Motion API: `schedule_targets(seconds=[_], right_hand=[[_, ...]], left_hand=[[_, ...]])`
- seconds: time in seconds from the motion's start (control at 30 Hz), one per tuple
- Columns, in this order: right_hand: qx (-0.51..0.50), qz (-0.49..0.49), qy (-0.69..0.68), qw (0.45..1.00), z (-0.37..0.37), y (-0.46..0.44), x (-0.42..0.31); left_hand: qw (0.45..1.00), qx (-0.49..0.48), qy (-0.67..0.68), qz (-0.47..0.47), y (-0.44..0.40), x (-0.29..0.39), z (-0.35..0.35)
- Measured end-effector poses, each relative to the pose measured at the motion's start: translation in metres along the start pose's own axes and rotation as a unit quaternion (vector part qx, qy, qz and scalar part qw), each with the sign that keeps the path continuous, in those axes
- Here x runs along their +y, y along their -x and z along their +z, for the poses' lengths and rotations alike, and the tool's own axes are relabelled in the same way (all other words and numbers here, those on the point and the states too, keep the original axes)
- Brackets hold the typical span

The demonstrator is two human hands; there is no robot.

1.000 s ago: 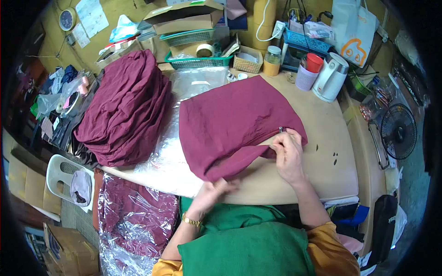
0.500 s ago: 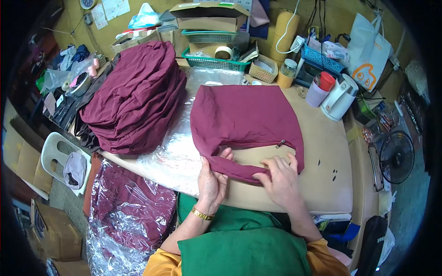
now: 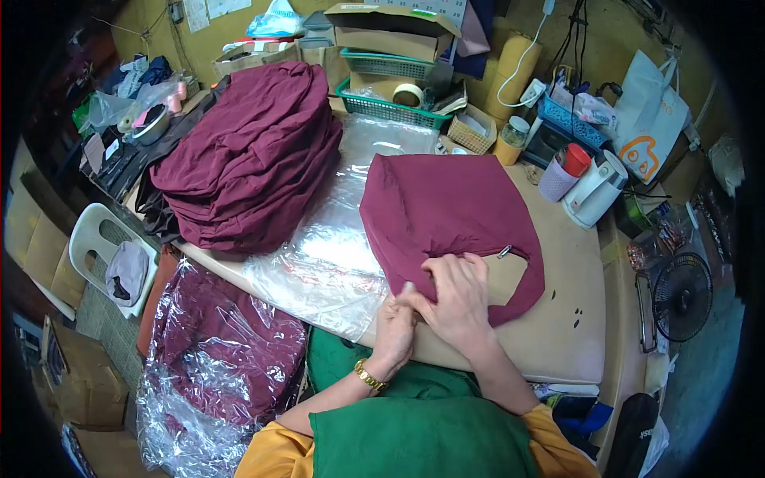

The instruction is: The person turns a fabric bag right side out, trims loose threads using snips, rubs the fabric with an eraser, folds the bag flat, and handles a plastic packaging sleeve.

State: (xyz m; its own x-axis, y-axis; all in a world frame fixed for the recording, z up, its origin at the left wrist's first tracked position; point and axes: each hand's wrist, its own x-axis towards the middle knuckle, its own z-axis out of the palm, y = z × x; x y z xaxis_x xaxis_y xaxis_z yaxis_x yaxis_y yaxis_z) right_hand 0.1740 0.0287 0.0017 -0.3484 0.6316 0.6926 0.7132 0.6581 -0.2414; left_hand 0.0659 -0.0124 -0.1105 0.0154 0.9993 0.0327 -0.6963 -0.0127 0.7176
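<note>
A maroon fabric bag (image 3: 458, 199) lies on the beige padded table (image 3: 562, 334), its strap side towards me, with a small zipper pull (image 3: 504, 252) near its right part. My left hand (image 3: 393, 333) is closed at the bag's lower left edge; what its fingers hold is hidden. Over the strap, my right hand (image 3: 456, 299) bends its fingers, its thumb side meeting my left hand. Whether cloth is pinched there cannot be made out. A tall pile of maroon fabric (image 3: 251, 159) stands to the left of the bag, beside clear plastic sheets (image 3: 319, 267).
Maroon cloth in clear plastic (image 3: 227, 342) hangs below the table's left edge. A white kettle (image 3: 596, 190), a cup (image 3: 555, 182), a jar (image 3: 511, 139) and green baskets (image 3: 390, 110) stand along the back. At the right is a black fan (image 3: 683, 296).
The bag appears farther right as the view shifts. My right hand has moved left along the strap and now meets my left hand, whose fingers have closed.
</note>
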Motion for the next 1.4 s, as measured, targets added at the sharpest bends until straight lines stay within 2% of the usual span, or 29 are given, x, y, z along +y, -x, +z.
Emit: schedule_targets(seconds=[0.03,0.07,0.1,0.17,0.23,0.27,0.33,0.37,0.4,0.43,0.5,0.53,0.57,0.7,0.77,0.8,0.83,0.9,0.97,1.0,1.03,1.07,1.1,1.13,1.17,1.27,1.3,1.4], right_hand=[[0.021,-0.014,0.004,1.000,0.002,-0.003,0.000],[-0.021,0.002,-0.010,1.000,0.007,-0.003,0.004],[-0.063,0.017,-0.025,0.998,0.010,-0.005,0.007],[-0.057,0.016,-0.016,0.998,0.008,-0.013,0.010],[-0.067,0.064,-0.088,0.992,0.004,-0.021,0.012],[-0.145,0.158,-0.174,0.961,-0.007,-0.026,0.013],[-0.172,0.168,-0.180,0.954,-0.020,-0.037,0.030],[-0.196,0.179,-0.187,0.946,-0.026,-0.039,0.042],[-0.251,0.108,-0.103,0.956,-0.026,-0.033,0.063],[-0.252,0.111,-0.103,0.956,-0.020,-0.025,0.075],[-0.441,0.217,0.042,0.870,-0.002,-0.004,0.099],[-0.490,0.210,0.019,0.846,0.015,0.015,0.127],[-0.492,0.209,0.018,0.845,0.013,0.018,0.124],[-0.481,0.192,0.037,0.855,0.012,0.026,0.121],[-0.498,0.171,0.055,0.848,0.005,0.025,0.119],[-0.496,0.174,0.054,0.849,-0.002,0.027,0.117],[-0.508,0.172,0.050,0.842,-0.011,0.029,0.113],[-0.522,0.174,0.043,0.834,-0.026,0.030,0.105],[-0.515,0.169,0.030,0.840,-0.040,0.035,0.098],[-0.392,0.119,0.039,0.911,-0.038,0.047,0.095],[-0.392,0.122,0.040,0.911,-0.040,0.045,0.088],[-0.349,0.129,-0.025,0.928,-0.043,0.038,0.074],[-0.303,0.134,-0.090,0.939,-0.042,0.033,0.062],[-0.219,0.072,-0.128,0.965,-0.033,0.034,0.051],[-0.220,0.074,-0.128,0.964,-0.024,0.035,0.043],[-0.254,0.070,-0.180,0.948,-0.002,0.039,0.032],[-0.254,0.070,-0.180,0.948,0.003,0.043,0.039],[-0.269,0.087,-0.142,0.949,0.009,0.052,0.060]], left_hand=[[1.000,-0.001,0.002,-0.001,0.002,0.003,0.013],[0.998,0.045,-0.050,0.004,0.003,0.009,0.027],[0.997,0.064,-0.046,0.003,0.004,0.016,0.036],[0.996,0.083,-0.042,0.003,0.004,0.023,0.040],[0.998,0.030,-0.029,-0.054,0.004,0.028,0.026],[0.997,0.013,-0.024,-0.072,0.005,0.031,0.022],[0.983,0.039,0.149,-0.101,0.013,0.039,0.022],[0.983,0.039,0.147,-0.103,0.016,0.043,0.014],[0.967,0.038,0.223,-0.116,0.021,0.048,0.001],[0.945,0.038,0.299,-0.127,0.026,0.051,-0.012],[0.933,0.019,0.350,-0.086,0.032,0.043,-0.045],[0.913,0.037,0.397,-0.091,0.035,0.047,-0.052],[0.890,0.054,0.443,-0.094,0.037,0.050,-0.057],[0.888,0.058,0.442,-0.115,0.053,0.049,-0.068],[0.914,0.014,0.371,-0.163,0.054,0.052,-0.079],[0.947,-0.029,0.273,-0.168,0.056,0.058,-0.086],[0.973,0.005,0.112,-0.202,0.058,0.075,-0.084],[0.964,0.095,-0.023,-0.248,0.062,0.103,-0.078],[0.964,0.090,-0.183,-0.173,0.061,0.123,-0.082],[0.920,0.140,-0.363,-0.042,0.058,0.130,-0.063],[0.828,0.181,-0.523,0.093,0.054,0.137,-0.040],[0.702,0.120,-0.672,0.204,0.049,0.147,-0.021],[0.715,0.018,-0.661,0.228,0.043,0.147,-0.010],[0.703,-0.044,-0.667,0.244,0.034,0.140,0.004],[0.688,-0.104,-0.669,0.260,0.026,0.133,0.018],[0.614,-0.141,-0.759,0.161,-0.001,0.097,0.001],[0.617,-0.139,-0.763,0.131,-0.009,0.092,-0.013],[0.692,-0.143,-0.694,0.140,-0.020,0.091,-0.033]])
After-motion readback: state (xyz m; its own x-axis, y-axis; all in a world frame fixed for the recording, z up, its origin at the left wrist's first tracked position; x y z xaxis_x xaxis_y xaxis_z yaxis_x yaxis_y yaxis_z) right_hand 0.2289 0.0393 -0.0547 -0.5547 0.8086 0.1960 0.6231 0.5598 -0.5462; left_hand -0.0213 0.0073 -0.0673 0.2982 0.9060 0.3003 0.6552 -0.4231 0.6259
